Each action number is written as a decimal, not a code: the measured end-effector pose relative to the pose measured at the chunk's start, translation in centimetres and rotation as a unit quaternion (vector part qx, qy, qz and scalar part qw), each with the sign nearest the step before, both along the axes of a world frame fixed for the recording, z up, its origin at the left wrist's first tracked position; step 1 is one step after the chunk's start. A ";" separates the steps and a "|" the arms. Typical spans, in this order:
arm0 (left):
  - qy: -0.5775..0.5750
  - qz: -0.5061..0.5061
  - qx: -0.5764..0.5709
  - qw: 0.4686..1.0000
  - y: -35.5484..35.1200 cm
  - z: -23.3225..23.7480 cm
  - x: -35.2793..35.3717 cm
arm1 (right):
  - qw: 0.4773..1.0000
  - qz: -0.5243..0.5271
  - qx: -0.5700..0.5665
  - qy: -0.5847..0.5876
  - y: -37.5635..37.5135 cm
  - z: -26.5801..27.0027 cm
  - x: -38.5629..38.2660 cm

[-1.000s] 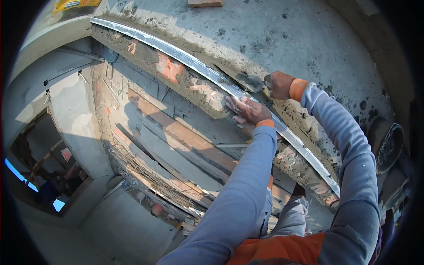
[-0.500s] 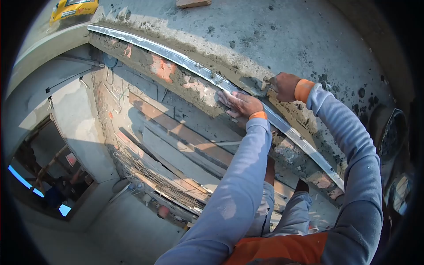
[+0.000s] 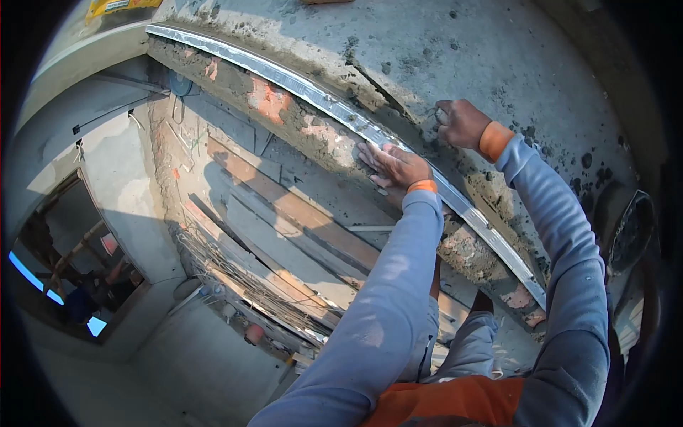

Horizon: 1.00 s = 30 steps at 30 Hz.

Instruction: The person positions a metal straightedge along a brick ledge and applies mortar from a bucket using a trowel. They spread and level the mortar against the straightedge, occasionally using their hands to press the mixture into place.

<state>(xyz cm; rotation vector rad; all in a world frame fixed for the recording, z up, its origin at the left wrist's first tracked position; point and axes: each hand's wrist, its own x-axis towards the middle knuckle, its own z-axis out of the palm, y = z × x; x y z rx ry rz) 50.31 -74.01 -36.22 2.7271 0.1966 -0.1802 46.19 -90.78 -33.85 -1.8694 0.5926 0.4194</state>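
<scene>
A long metal straightedge (image 3: 284,80) lies along the edge of a rough ledge with patches of brick and mortar. My left hand (image 3: 398,169) is pressed against its near side, fingers spread over the edge. On the far side, my right hand (image 3: 464,126) is closed round the handle of a trowel (image 3: 384,91), whose thin blade appears tilted nearly edge-on over the wet mortar (image 3: 420,139). The handle is mostly hidden by my fingers. Orange cuffs circle both wrists.
A black bucket (image 3: 631,231) with mortar stands at the right. Wooden planks (image 3: 306,213) and thin rods (image 3: 242,270) lie below the ledge. At the top left is a yellow bag (image 3: 117,8). A person (image 3: 85,302) is partly visible through the opening (image 3: 142,277) at the left.
My right hand has moved slightly up, and the trowel blade has swung up and left, away from the straightedge. My left hand remains at the straightedge. The view has shifted a little.
</scene>
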 end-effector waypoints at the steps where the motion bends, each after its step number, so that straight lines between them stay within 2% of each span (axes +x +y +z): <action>1: -0.022 -0.006 0.001 1.000 -0.2 -0.2 -0.1 | 1.000 0.003 -0.002 -0.001 -0.1 0.0 0.2; 6: -0.080 -0.034 -0.042 0.995 0.0 -1.1 -0.1 | 0.993 0.084 -0.082 -0.010 0.0 -2.2 0.8; 7: -0.069 -0.031 -0.039 0.996 -0.1 -0.8 -0.1 | 0.993 0.086 -0.082 -0.009 -0.1 -2.1 1.6; 9: -0.059 -0.031 -0.034 0.997 -0.3 -0.4 -0.1 | 0.992 0.085 -0.008 0.090 -0.1 -1.3 4.4; 12: -0.041 -0.010 0.010 0.999 -0.5 -0.5 -0.2 | 0.990 0.122 -0.051 0.050 1.7 -3.6 7.8; 14: -0.052 -0.001 -0.065 0.997 -0.2 -1.4 -0.1 | 0.992 0.121 -0.015 0.013 0.9 -2.8 7.3; 15: -0.052 -0.001 -0.065 0.997 0.1 -1.8 0.0 | 0.992 0.124 0.024 -0.024 0.5 -2.4 7.0; 17: -0.014 -0.018 0.033 0.999 0.5 -1.6 -0.2 | 0.991 0.119 0.068 -0.011 -0.3 -0.6 4.6; 18: -0.014 -0.020 0.028 0.999 0.0 -1.6 -0.1 | 0.988 0.112 0.106 -0.003 -1.0 0.1 3.4; 20: -0.062 -0.025 -0.046 0.997 0.1 -1.3 0.0 | 0.988 0.104 0.111 -0.005 -1.6 -0.1 0.4; 21: -0.063 -0.024 -0.044 0.997 0.0 -1.3 0.1 | 0.988 0.106 0.112 -0.006 -1.6 -0.2 -0.8; 23: -0.075 -0.027 -0.016 0.997 0.2 -1.6 -0.2 | 0.988 0.006 0.129 0.080 -1.5 0.6 -3.2; 24: -0.073 -0.030 -0.015 0.997 0.3 -1.7 -0.2 | 0.988 0.002 0.130 0.081 -1.3 -0.6 -3.9; 26: -0.068 -0.024 -0.022 0.997 0.9 -2.5 -0.1 | 0.992 0.112 -0.049 0.024 -0.3 -3.0 -4.5; 27: -0.068 -0.026 -0.022 0.997 0.8 -2.6 -0.1 | 0.987 0.132 -0.083 0.030 0.7 -3.5 -4.6; 30: -0.026 -0.002 -0.023 0.999 0.2 -1.2 -0.3 | 0.984 0.153 -0.075 0.044 2.1 -3.4 -4.0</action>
